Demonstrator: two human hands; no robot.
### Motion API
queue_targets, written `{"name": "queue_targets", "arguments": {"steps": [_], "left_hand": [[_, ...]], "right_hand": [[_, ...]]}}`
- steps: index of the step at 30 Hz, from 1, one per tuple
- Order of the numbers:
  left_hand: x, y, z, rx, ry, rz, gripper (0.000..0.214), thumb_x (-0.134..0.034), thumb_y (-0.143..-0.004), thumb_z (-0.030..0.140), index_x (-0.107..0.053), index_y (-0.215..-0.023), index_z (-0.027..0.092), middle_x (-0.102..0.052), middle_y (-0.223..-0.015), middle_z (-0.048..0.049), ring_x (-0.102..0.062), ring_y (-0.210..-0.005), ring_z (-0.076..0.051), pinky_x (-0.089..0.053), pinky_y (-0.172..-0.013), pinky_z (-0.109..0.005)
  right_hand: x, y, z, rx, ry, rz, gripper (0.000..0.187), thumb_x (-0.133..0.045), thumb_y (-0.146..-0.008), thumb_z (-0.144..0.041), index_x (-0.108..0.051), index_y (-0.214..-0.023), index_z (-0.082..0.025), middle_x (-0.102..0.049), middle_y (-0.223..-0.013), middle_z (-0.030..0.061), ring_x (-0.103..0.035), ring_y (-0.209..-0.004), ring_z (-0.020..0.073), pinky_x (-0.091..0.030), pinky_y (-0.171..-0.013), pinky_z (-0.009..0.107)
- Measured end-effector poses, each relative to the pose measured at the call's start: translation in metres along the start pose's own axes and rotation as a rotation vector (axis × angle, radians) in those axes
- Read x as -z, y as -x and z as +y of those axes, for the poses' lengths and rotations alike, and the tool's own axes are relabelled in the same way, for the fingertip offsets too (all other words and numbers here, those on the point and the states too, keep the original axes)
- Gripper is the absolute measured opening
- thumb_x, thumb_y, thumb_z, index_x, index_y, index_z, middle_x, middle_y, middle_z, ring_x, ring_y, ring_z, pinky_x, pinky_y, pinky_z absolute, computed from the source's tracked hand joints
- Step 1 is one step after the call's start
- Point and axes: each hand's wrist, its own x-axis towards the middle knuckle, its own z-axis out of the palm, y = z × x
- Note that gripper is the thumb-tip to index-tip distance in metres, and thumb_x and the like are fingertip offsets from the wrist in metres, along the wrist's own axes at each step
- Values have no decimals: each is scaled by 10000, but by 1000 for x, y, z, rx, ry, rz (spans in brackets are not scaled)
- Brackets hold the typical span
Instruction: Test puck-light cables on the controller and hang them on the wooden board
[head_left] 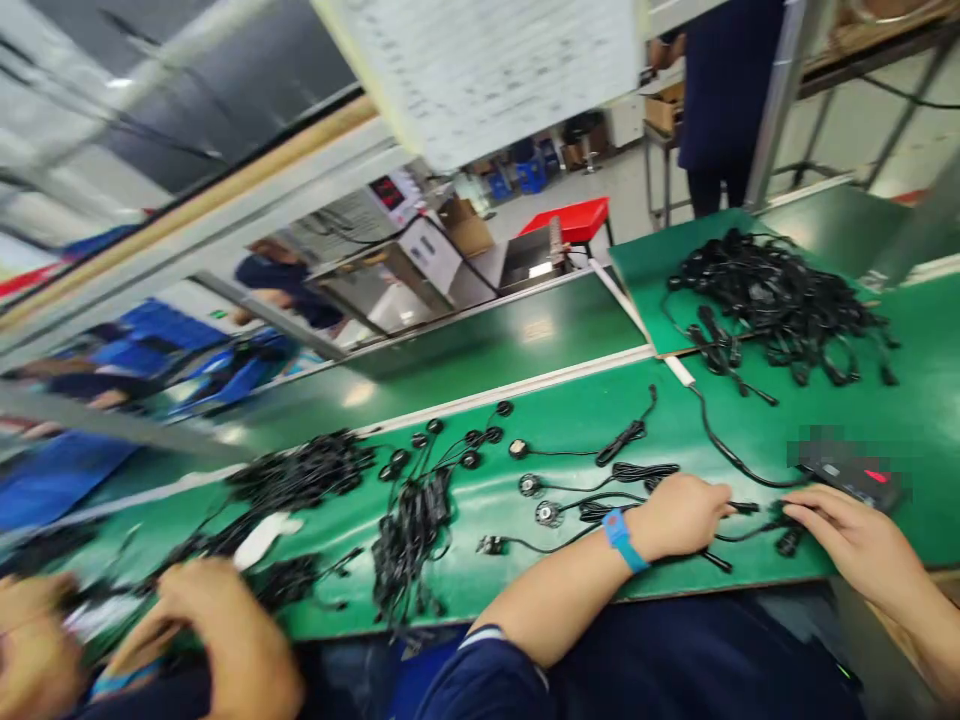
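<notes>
My left hand (679, 518), with a blue strap at the wrist, is closed on a black cable, whose connector end (744, 508) sticks out past the fingertips to the right. My right hand (862, 540) pinches a black cable connector (789, 506) between thumb and fingers. Just below those fingers hangs a round black piece (787, 542). A black box with a red light (862, 472) lies behind my right hand, partly blurred out. Around my left forearm lie several bundled black cables (646, 472) with round heads (549, 513) at their left ends.
A big heap of black cables (772, 300) lies on a green board at the back right. More bundles (411, 535) lie left of my arm on the green bench (480, 510). At far left a co-worker's hands (217, 610) handle cables. A paper sheet (495, 70) hangs above.
</notes>
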Motion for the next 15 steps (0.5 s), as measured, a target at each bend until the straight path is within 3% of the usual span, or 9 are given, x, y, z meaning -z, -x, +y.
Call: {"name": "queue_targets", "arguments": {"steps": [4, 6, 8, 11, 13, 15], "left_hand": [[20, 5, -8, 15, 159, 190, 309, -607, -982, 471, -669, -1029, 172, -721, -968, -97, -669, -933, -230, -508, -860, -320], [30, -6, -24, 141, 141, 362, 382, -613, -971, 506, -645, -1137, 164, -705, -1090, -135, -640, -1045, -265, -487, -951, -362], [40, -23, -46, 370, 54, 484, 418, -610, -972, 502, -618, -1176, 137, -680, -1153, -184, -617, -1106, -306, -462, -993, -409], [53, -51, -83, 690, 17, 421, 449, -720, -909, 440, -596, -1148, 81, -667, -1134, -241, -631, -1087, -343, -473, -943, -419], [58, -64, -100, 742, 62, 323, 333, -759, -880, 326, -621, -1062, 83, -694, -1053, -225, -661, -1015, -327, -490, -881, -389], [59, -69, -105, 695, 92, 278, 147, -725, -888, 223, -650, -947, 112, -718, -967, -186, -679, -940, -298, -498, -834, -365]], "right_hand": [[1, -2, -12, -36, -88, -15, 398, -531, -1000, -581, -750, -984, -250, -710, -1047, 68, -672, -962, 255, -545, -887, 366], [0, -3, -19, -40, -86, 8, 366, -533, -1013, -540, -743, -1019, -240, -705, -1050, 61, -672, -920, 231, -542, -862, 347], [-1, -1, -23, -40, -74, 34, 363, -538, -1011, -531, -740, -1043, -230, -702, -1047, 60, -672, -878, 218, -541, -824, 337], [-3, 3, -23, -28, -50, 54, 369, -539, -1009, -537, -737, -1081, -235, -701, -1059, 52, -674, -877, 213, -534, -816, 333], [-5, 5, -18, -17, -32, 72, 359, -537, -1008, -541, -740, -1081, -254, -702, -1090, 38, -677, -938, 219, -526, -870, 335], [-7, 6, -11, -17, -19, 95, 353, -535, -1003, -553, -744, -1076, -278, -704, -1123, 22, -674, -1013, 233, -516, -926, 346]]}}
